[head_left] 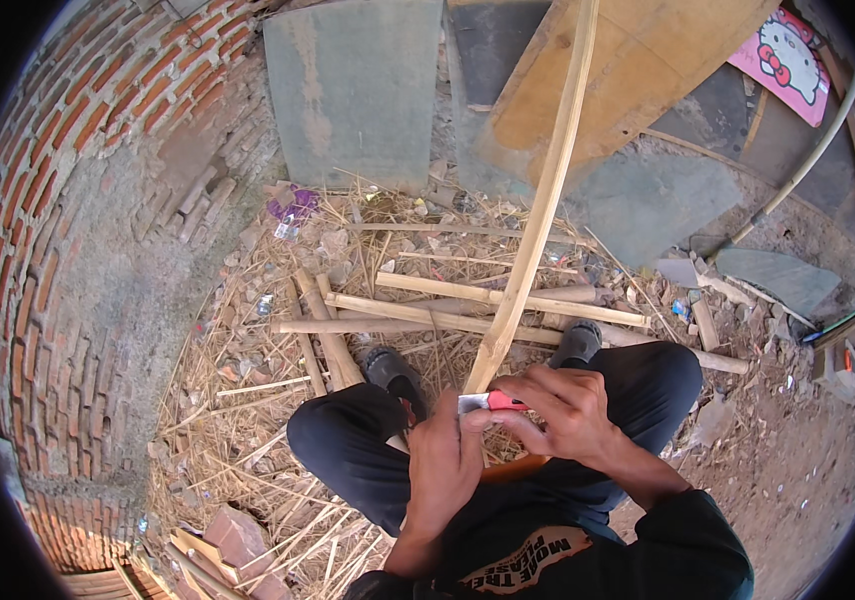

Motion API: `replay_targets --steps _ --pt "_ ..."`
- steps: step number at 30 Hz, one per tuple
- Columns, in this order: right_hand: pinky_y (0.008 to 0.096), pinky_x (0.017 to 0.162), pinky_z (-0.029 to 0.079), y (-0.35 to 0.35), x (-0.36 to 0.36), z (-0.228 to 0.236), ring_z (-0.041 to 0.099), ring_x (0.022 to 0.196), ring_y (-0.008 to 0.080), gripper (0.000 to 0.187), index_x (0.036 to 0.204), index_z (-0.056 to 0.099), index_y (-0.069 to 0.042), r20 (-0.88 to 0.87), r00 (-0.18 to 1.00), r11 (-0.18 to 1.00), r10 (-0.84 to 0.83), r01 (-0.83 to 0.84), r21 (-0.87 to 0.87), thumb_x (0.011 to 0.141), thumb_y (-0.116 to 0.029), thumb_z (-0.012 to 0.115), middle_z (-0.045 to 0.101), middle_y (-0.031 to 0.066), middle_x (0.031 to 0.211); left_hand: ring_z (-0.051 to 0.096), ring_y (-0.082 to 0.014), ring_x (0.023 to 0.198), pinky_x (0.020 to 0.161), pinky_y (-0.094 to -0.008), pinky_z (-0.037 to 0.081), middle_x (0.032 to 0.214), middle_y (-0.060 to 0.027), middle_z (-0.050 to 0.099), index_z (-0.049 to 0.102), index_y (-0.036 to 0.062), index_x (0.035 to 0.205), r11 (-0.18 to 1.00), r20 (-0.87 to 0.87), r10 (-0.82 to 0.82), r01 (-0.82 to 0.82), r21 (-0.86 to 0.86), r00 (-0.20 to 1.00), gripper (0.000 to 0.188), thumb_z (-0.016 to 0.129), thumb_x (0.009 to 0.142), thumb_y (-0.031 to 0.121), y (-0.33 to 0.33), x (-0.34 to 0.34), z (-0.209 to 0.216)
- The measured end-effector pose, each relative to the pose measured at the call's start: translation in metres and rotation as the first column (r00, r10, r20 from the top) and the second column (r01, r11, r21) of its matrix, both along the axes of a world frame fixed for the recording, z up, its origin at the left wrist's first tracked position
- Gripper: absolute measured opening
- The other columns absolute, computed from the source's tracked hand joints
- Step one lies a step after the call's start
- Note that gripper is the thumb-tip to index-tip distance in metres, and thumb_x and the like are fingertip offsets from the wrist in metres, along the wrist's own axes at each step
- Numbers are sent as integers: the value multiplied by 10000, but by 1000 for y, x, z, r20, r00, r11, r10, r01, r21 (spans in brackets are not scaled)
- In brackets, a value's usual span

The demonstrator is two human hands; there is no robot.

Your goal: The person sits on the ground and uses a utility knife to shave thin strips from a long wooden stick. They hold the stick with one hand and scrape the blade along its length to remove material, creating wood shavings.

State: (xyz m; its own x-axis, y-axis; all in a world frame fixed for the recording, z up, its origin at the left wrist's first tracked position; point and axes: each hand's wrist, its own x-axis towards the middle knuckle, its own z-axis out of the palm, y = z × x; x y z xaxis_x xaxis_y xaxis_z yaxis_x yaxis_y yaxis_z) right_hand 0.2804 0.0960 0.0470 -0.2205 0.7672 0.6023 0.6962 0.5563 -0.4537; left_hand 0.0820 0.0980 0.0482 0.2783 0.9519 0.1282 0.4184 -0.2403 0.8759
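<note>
A long, pale split bamboo strip [533, 230] rises from between my hands and runs up past the top edge of the view. My left hand [445, 455] is closed around its lower end, which my fingers and the knife partly hide. In my right hand [570, 415] is a small red-handled knife [506, 401], gripped between thumb and fingers. Its broad silver metal end lies across the strip beside my left fingers. Both hands are close together, above my lap and between my bent knees.
Several bamboo poles and split pieces [438, 318] lie across the littered ground before my shoes. A brick wall [43, 230] curves along the left. Grey sheets [358, 95] and a tan board [638, 70] lean at the back. A pale curved pipe [798, 180] stands right.
</note>
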Motion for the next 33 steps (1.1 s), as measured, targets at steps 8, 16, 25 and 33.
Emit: replay_targets --steps 8,16,25,33 --pt "328 539 557 2 5 6 702 609 194 342 1077 815 -96 33 998 997 -58 57 49 841 -323 909 690 12 783 673 -486 658 574 -531 474 699 -245 625 563 -20 1038 999 -8 7 -8 -39 1000 317 581 1154 275 -2 4 10" --pt "328 511 501 11 16 11 657 576 182 332 1067 822 -113 29 994 990 -109 106 96 831 -323 920 664 -2 759 635 -421 576 551 -486 447 649 -203 570 585 -21 1044 1000 -40 7 -8 -21 999 299 539 1162 250 -7 0 -2" --pt "329 547 536 7 14 11 681 603 208 350 1071 814 -76 7 996 989 -89 87 120 804 -262 941 708 28 798 578 -231 604 603 -398 463 698 -127 569 634 -22 1161 947 242 -124 187 -261 962 319 572 1164 291 -3 -14 -18" --pt "248 611 420 27 53 25 534 666 62 183 1102 745 16 -541 721 899 -433 391 -198 1016 -142 775 684 16 802 552 -146 613 608 -362 464 684 -71 567 688 -12 1168 958 226 -67 126 -259 972 302 628 1140 282 -11 -19 -10"
